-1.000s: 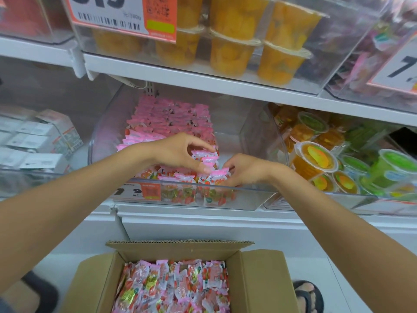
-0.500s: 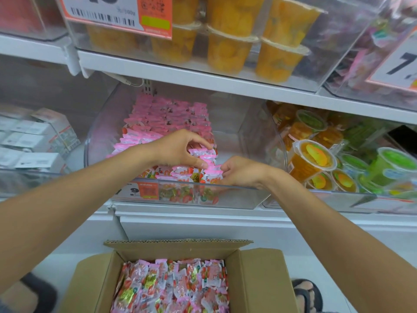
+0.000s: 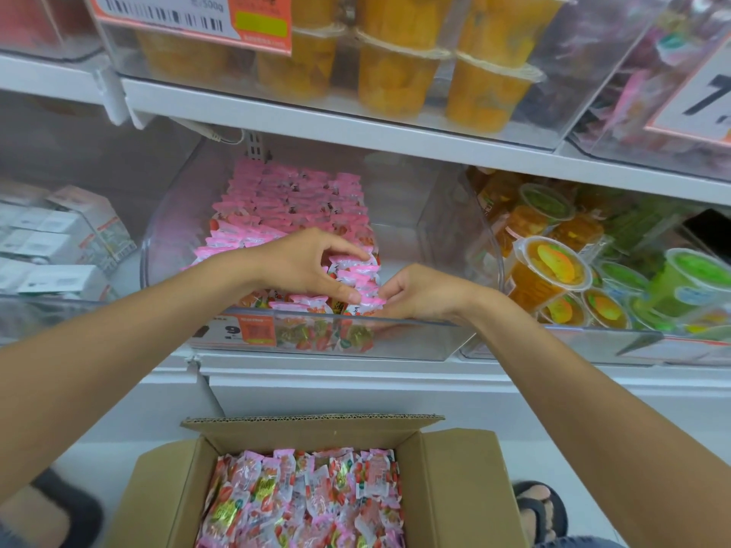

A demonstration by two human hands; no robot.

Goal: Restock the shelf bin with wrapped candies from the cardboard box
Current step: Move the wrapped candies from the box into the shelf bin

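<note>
Both hands work at the front edge of the bin (image 3: 166, 247). Your left hand (image 3: 300, 267) has its grip curled round a few wrapped candies (image 3: 356, 272). Your right hand (image 3: 419, 294) pinches one beside them, probably squaring the row so more fit. The box (image 3: 466, 488) sits below, nearly full.

Pink candies (image 3: 292, 199) rowed in clear bin (image 3: 415, 324); box (image 3: 459, 488) full.

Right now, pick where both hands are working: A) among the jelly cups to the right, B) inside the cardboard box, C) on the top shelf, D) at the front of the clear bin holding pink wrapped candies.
D: the left hand and right hand hold wrapped candies just behind the front wall of the clear bin; the cardboard box sits below them.
</note>
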